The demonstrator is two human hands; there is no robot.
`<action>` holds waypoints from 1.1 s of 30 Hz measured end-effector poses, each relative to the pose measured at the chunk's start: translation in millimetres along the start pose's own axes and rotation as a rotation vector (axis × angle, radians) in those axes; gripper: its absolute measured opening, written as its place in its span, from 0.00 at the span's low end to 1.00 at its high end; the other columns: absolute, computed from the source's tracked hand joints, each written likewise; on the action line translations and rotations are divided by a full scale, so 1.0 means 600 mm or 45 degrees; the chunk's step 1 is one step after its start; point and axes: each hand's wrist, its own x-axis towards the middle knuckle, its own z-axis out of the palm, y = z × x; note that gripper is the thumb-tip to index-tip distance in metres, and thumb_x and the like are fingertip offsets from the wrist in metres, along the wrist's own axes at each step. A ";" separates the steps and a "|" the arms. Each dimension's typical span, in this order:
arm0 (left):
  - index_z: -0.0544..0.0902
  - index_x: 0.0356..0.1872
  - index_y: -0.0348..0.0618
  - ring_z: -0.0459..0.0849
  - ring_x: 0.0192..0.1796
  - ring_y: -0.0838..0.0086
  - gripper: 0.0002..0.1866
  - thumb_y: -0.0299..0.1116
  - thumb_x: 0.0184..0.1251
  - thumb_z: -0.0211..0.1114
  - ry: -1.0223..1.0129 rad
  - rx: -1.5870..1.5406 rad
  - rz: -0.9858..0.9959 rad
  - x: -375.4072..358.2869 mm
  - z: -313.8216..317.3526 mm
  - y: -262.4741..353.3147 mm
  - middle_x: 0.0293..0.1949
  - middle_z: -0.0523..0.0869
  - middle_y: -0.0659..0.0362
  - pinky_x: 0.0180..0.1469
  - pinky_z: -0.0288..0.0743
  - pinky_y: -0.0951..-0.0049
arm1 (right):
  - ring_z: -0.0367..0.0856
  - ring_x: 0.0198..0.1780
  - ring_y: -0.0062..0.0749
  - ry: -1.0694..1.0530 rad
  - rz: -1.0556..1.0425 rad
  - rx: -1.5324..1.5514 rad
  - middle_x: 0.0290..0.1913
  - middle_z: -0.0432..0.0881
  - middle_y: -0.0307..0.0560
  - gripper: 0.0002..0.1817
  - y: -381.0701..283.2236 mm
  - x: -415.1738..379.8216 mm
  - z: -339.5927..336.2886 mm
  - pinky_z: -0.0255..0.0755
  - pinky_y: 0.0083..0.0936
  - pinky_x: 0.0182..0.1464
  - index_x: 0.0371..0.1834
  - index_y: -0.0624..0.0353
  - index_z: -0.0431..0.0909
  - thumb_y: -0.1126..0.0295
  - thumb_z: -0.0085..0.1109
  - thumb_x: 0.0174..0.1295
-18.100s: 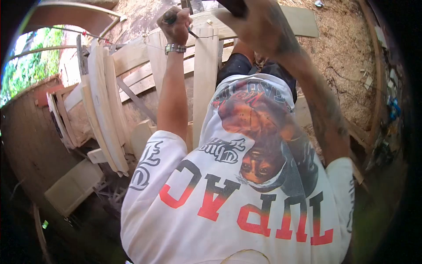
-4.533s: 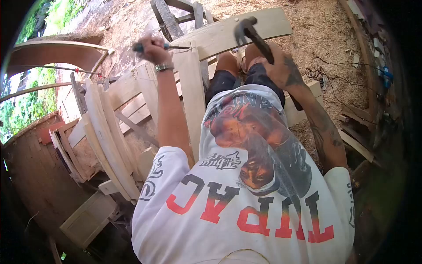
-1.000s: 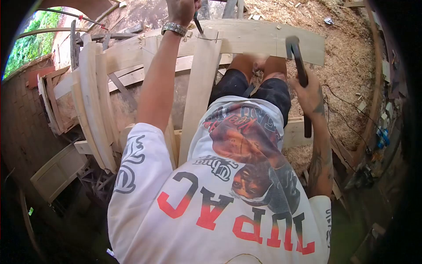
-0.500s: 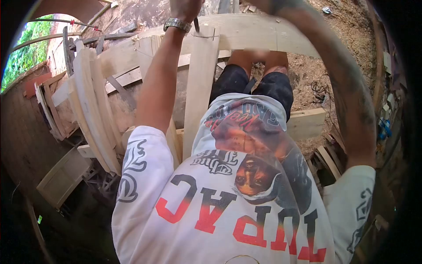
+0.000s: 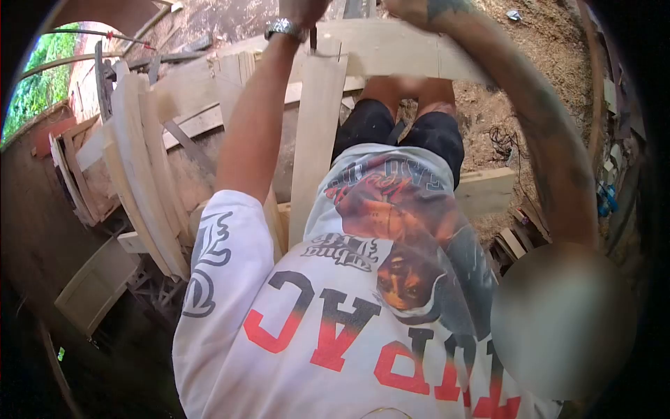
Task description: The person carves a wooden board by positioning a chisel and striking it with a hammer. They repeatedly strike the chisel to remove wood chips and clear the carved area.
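Observation:
At the top edge, my left hand [image 5: 305, 8], below it a wrist with a metal watch, is closed round a narrow dark chisel [image 5: 313, 38]. The chisel points down at the end of a pale plank [image 5: 317, 140], by a dark curved line where the plank meets a wide curved board [image 5: 398, 45]. My right hand [image 5: 410, 10] is partly cut off by the top edge, to the right of the left one, with its fingers curled; I cannot tell what it grips.
Several curved wooden pieces [image 5: 143, 167] stand at the left. A short wood block [image 5: 485, 188] juts out right of my legs. Wood shavings [image 5: 537, 63] cover the ground, with a dark tangled cord [image 5: 504, 143] on them. More offcuts [image 5: 513, 241] lie at the lower right.
My right hand and forearm have swung lower into view. My left hand has shifted slightly right and up, still on the chisel at the plank's end.

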 end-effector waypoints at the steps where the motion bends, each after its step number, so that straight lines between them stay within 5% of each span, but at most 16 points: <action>1: 0.81 0.22 0.42 0.72 0.17 0.82 0.12 0.34 0.66 0.63 -0.022 -0.130 0.003 0.006 0.000 0.018 0.16 0.78 0.66 0.19 0.63 0.72 | 0.87 0.45 0.60 -0.261 0.164 0.523 0.36 0.85 0.70 0.13 -0.060 -0.044 -0.059 0.80 0.44 0.47 0.39 0.70 0.82 0.71 0.56 0.56; 6: 0.87 0.27 0.41 0.75 0.18 0.77 0.11 0.36 0.63 0.64 -0.015 -0.296 -0.386 0.084 0.051 -0.035 0.20 0.83 0.61 0.20 0.66 0.68 | 0.85 0.48 0.64 -0.260 0.519 0.647 0.40 0.86 0.70 0.15 -0.042 -0.092 -0.074 0.77 0.47 0.50 0.41 0.67 0.82 0.69 0.57 0.54; 8: 0.87 0.25 0.38 0.77 0.18 0.74 0.11 0.36 0.59 0.68 -0.016 -0.259 -0.522 0.103 0.058 -0.022 0.21 0.85 0.58 0.20 0.68 0.68 | 0.75 0.27 0.31 -0.218 0.562 0.863 0.27 0.76 0.44 0.10 -0.011 -0.147 -0.014 0.68 0.30 0.28 0.39 0.61 0.77 0.66 0.63 0.61; 9: 0.85 0.22 0.35 0.80 0.18 0.73 0.12 0.35 0.57 0.70 0.001 0.458 0.393 0.166 0.106 -0.193 0.21 0.86 0.56 0.20 0.69 0.69 | 0.72 0.20 0.21 -0.232 0.635 0.966 0.23 0.73 0.36 0.11 0.001 -0.173 0.008 0.65 0.25 0.21 0.38 0.59 0.75 0.65 0.65 0.64; 11: 0.87 0.26 0.35 0.82 0.19 0.73 0.10 0.33 0.59 0.70 0.080 -0.433 -0.546 0.114 0.073 -0.036 0.22 0.87 0.53 0.19 0.70 0.70 | 0.71 0.19 0.20 -0.262 0.721 1.034 0.24 0.74 0.37 0.12 0.010 -0.231 0.024 0.64 0.25 0.20 0.39 0.59 0.74 0.65 0.66 0.64; 12: 0.87 0.30 0.34 0.82 0.19 0.73 0.09 0.32 0.59 0.71 -0.048 -0.347 -0.582 0.103 0.050 -0.010 0.25 0.89 0.52 0.19 0.69 0.71 | 0.82 0.39 0.36 -0.342 0.868 1.060 0.33 0.83 0.49 0.18 0.013 -0.261 0.023 0.75 0.35 0.44 0.43 0.66 0.80 0.62 0.68 0.58; 15: 0.73 0.17 0.45 0.69 0.14 0.80 0.17 0.29 0.64 0.69 -0.180 -0.691 -0.032 0.006 -0.023 0.043 0.13 0.71 0.65 0.18 0.58 0.77 | 0.80 0.36 0.35 -0.328 0.964 1.104 0.31 0.80 0.45 0.17 0.020 -0.358 0.018 0.75 0.34 0.42 0.43 0.66 0.78 0.64 0.67 0.59; 19: 0.79 0.18 0.44 0.68 0.11 0.81 0.14 0.28 0.66 0.67 0.347 -1.101 0.167 -0.097 -0.074 0.012 0.11 0.73 0.65 0.15 0.58 0.79 | 0.77 0.29 0.28 -0.348 1.204 1.199 0.28 0.77 0.40 0.13 0.026 -0.453 0.011 0.73 0.29 0.34 0.41 0.62 0.76 0.66 0.67 0.60; 20: 0.78 0.18 0.44 0.68 0.13 0.82 0.16 0.29 0.67 0.68 0.381 -1.016 0.171 -0.110 -0.072 0.025 0.12 0.72 0.66 0.17 0.58 0.78 | 0.67 0.14 0.17 -0.262 1.183 1.304 0.20 0.70 0.33 0.10 0.024 -0.465 0.017 0.62 0.20 0.15 0.40 0.56 0.71 0.70 0.65 0.65; 21: 0.77 0.17 0.43 0.68 0.15 0.83 0.17 0.30 0.68 0.68 0.413 -0.934 0.177 -0.117 -0.064 0.034 0.13 0.72 0.66 0.18 0.58 0.78 | 0.67 0.13 0.17 -0.266 1.214 1.319 0.20 0.70 0.33 0.10 0.027 -0.471 0.018 0.62 0.20 0.15 0.40 0.56 0.71 0.71 0.64 0.65; 24: 0.83 0.24 0.36 0.75 0.22 0.83 0.13 0.31 0.67 0.72 -0.306 -0.060 0.515 -0.104 -0.050 0.064 0.19 0.79 0.68 0.24 0.65 0.75 | 0.69 0.16 0.18 -0.274 1.301 1.340 0.22 0.72 0.34 0.09 0.031 -0.480 0.014 0.64 0.21 0.18 0.40 0.57 0.72 0.71 0.64 0.65; 25: 0.83 0.26 0.35 0.77 0.25 0.82 0.13 0.32 0.67 0.72 -0.526 -0.067 0.433 -0.107 -0.044 0.093 0.20 0.79 0.69 0.27 0.67 0.74 | 0.71 0.19 0.19 -0.270 1.326 1.328 0.24 0.73 0.34 0.09 0.031 -0.478 0.012 0.66 0.23 0.22 0.39 0.57 0.74 0.71 0.65 0.64; 27: 0.81 0.22 0.39 0.73 0.23 0.83 0.14 0.31 0.65 0.73 -0.079 -0.502 0.724 -0.068 -0.013 0.067 0.17 0.77 0.65 0.25 0.66 0.71 | 0.73 0.22 0.20 -0.264 1.332 1.296 0.25 0.74 0.35 0.08 0.037 -0.478 0.013 0.68 0.23 0.25 0.39 0.58 0.75 0.70 0.65 0.63; 28: 0.81 0.24 0.38 0.77 0.23 0.80 0.14 0.32 0.70 0.69 0.005 -0.690 0.327 -0.055 -0.036 0.015 0.21 0.81 0.66 0.25 0.69 0.75 | 0.72 0.21 0.20 -0.264 1.322 1.274 0.25 0.74 0.34 0.08 0.040 -0.485 0.016 0.67 0.23 0.25 0.39 0.58 0.75 0.71 0.65 0.63; 29: 0.75 0.20 0.51 0.67 0.13 0.83 0.18 0.34 0.71 0.69 0.269 -0.956 0.014 -0.042 -0.040 0.042 0.13 0.71 0.68 0.15 0.59 0.76 | 0.72 0.21 0.19 -0.260 1.313 1.250 0.25 0.74 0.34 0.08 0.042 -0.491 0.017 0.67 0.22 0.24 0.39 0.58 0.75 0.71 0.65 0.63; 33: 0.73 0.21 0.53 0.65 0.13 0.85 0.19 0.33 0.75 0.66 0.303 -0.942 -0.053 -0.021 -0.043 0.026 0.13 0.70 0.69 0.15 0.55 0.78 | 0.72 0.21 0.19 -0.289 1.338 1.381 0.25 0.74 0.34 0.08 0.033 -0.491 0.012 0.67 0.22 0.24 0.39 0.58 0.75 0.72 0.65 0.63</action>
